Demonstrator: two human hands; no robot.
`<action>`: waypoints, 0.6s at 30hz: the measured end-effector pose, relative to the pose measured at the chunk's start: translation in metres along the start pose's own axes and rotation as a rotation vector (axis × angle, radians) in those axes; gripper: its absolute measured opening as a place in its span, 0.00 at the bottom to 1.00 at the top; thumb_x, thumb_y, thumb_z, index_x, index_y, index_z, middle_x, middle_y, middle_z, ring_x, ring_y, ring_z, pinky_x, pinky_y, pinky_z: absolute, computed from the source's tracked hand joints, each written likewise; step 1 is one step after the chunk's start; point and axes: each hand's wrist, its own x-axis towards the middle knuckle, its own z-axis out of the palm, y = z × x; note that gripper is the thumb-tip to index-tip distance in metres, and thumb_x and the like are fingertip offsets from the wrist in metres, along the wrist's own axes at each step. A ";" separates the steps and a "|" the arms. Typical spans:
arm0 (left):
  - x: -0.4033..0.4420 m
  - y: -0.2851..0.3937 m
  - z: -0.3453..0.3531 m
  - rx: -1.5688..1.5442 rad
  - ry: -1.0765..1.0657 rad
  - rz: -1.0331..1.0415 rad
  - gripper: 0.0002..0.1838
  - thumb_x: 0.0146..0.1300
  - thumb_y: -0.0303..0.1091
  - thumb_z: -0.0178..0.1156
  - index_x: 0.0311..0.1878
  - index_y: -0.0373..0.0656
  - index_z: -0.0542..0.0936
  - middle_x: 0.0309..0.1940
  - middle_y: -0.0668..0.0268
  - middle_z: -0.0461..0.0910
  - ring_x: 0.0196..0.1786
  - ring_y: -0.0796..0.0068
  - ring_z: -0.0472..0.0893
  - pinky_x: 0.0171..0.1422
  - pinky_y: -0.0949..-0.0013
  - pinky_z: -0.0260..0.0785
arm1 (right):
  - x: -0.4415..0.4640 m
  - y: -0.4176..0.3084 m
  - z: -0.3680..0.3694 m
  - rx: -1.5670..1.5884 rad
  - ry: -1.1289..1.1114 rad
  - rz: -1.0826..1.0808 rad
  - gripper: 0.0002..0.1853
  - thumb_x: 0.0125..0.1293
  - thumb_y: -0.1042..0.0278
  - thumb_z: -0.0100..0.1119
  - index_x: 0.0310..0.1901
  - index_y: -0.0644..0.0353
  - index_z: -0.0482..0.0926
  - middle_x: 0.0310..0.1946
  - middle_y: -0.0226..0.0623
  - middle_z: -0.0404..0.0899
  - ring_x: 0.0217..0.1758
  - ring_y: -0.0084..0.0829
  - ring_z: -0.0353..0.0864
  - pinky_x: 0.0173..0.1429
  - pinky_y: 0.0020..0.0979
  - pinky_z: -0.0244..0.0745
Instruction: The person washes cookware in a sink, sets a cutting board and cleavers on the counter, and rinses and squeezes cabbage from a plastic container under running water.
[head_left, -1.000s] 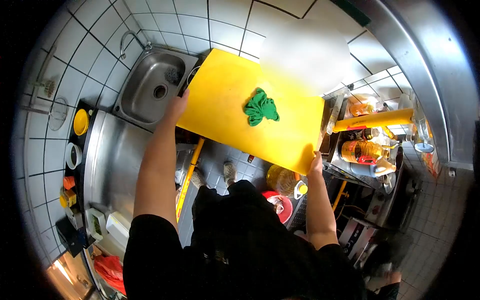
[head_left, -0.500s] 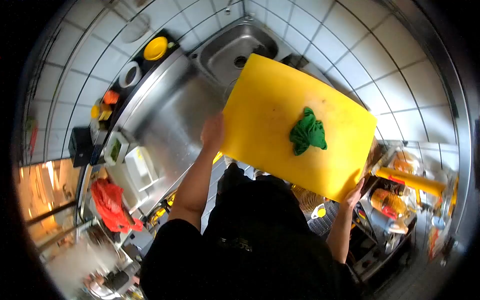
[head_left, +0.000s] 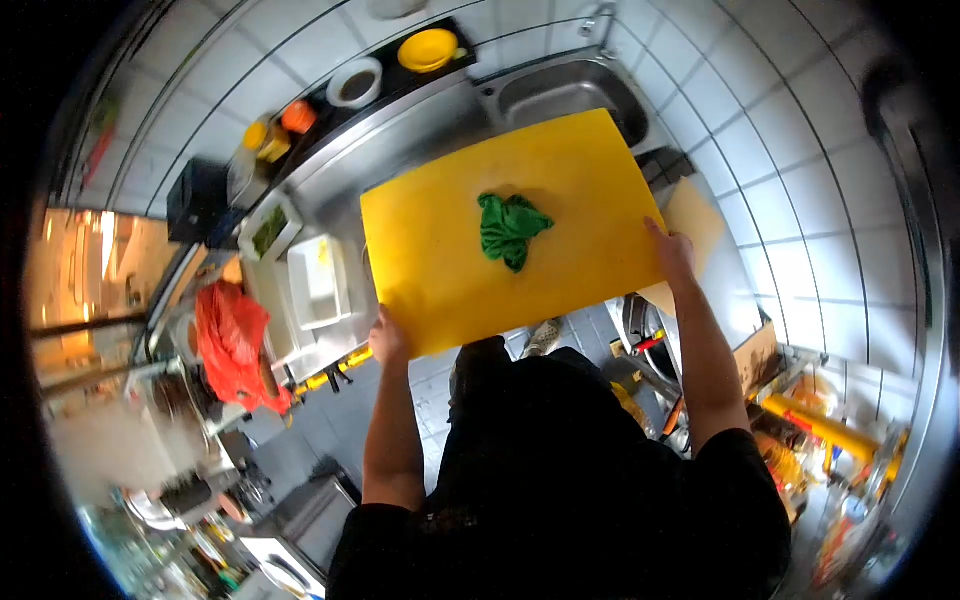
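Note:
A large yellow cutting board (head_left: pixel 430 255) is held up in front of my body, above the steel counter's edge. My left hand (head_left: pixel 388 336) grips its near left corner, with fingers partly hidden beneath. At the right edge my right hand (head_left: pixel 672 252) is closed on the board, thumb on top. A crumpled green cloth (head_left: pixel 512 230) lies on the middle of the board, touched by neither hand.
Behind the board are a steel counter (head_left: pixel 330 190) and a sink (head_left: pixel 570 90). White containers (head_left: pixel 318 282) and a red plastic bag (head_left: pixel 232 335) sit at the left. Bottles and a yellow tube (head_left: pixel 830 428) crowd the right. A black ledge holds a yellow bowl (head_left: pixel 428 50).
My view and body have turned right to left, and the board has shifted left in view and rotated, its tilt reversed. Both hands keep hold of it, and the green cloth travels with it.

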 end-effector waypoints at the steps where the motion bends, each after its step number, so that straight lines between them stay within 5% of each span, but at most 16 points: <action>1: 0.001 0.003 -0.007 -0.041 -0.020 -0.073 0.35 0.73 0.63 0.45 0.53 0.38 0.85 0.53 0.41 0.82 0.59 0.38 0.79 0.62 0.43 0.70 | -0.005 -0.026 -0.002 0.027 -0.050 -0.011 0.42 0.60 0.27 0.62 0.43 0.71 0.86 0.37 0.53 0.86 0.44 0.44 0.86 0.49 0.42 0.77; 5: -0.001 0.021 -0.055 0.285 0.446 0.381 0.25 0.65 0.45 0.60 0.57 0.35 0.79 0.61 0.43 0.75 0.66 0.40 0.71 0.66 0.44 0.67 | 0.075 -0.010 0.072 0.003 -0.165 -0.004 0.46 0.56 0.27 0.66 0.47 0.76 0.84 0.44 0.54 0.86 0.48 0.44 0.87 0.52 0.43 0.79; 7: 0.010 0.025 -0.078 0.354 0.647 0.543 0.29 0.60 0.37 0.65 0.62 0.32 0.74 0.62 0.43 0.73 0.67 0.41 0.69 0.68 0.45 0.65 | 0.087 -0.031 0.085 -0.075 -0.182 0.024 0.47 0.56 0.26 0.66 0.48 0.76 0.84 0.45 0.54 0.86 0.49 0.44 0.87 0.51 0.43 0.79; 10: 0.058 -0.018 -0.064 0.486 0.499 0.445 0.26 0.59 0.37 0.65 0.58 0.33 0.76 0.60 0.44 0.73 0.67 0.42 0.69 0.69 0.45 0.65 | 0.071 -0.068 0.091 -0.091 -0.204 0.003 0.48 0.56 0.24 0.65 0.48 0.75 0.84 0.45 0.54 0.86 0.48 0.44 0.87 0.50 0.43 0.80; 14: 0.094 -0.029 -0.069 0.340 0.201 0.342 0.10 0.66 0.34 0.59 0.39 0.36 0.77 0.40 0.46 0.81 0.49 0.45 0.80 0.55 0.49 0.73 | 0.094 -0.071 0.123 -0.030 -0.263 -0.051 0.47 0.57 0.24 0.64 0.48 0.75 0.84 0.44 0.57 0.86 0.49 0.46 0.87 0.50 0.43 0.80; 18: 0.090 -0.028 -0.065 0.318 0.428 0.425 0.09 0.69 0.31 0.55 0.35 0.37 0.76 0.30 0.47 0.81 0.38 0.43 0.80 0.44 0.46 0.74 | 0.101 -0.091 0.144 -0.213 -0.240 -0.043 0.45 0.58 0.27 0.63 0.48 0.74 0.85 0.44 0.59 0.86 0.49 0.48 0.87 0.51 0.43 0.80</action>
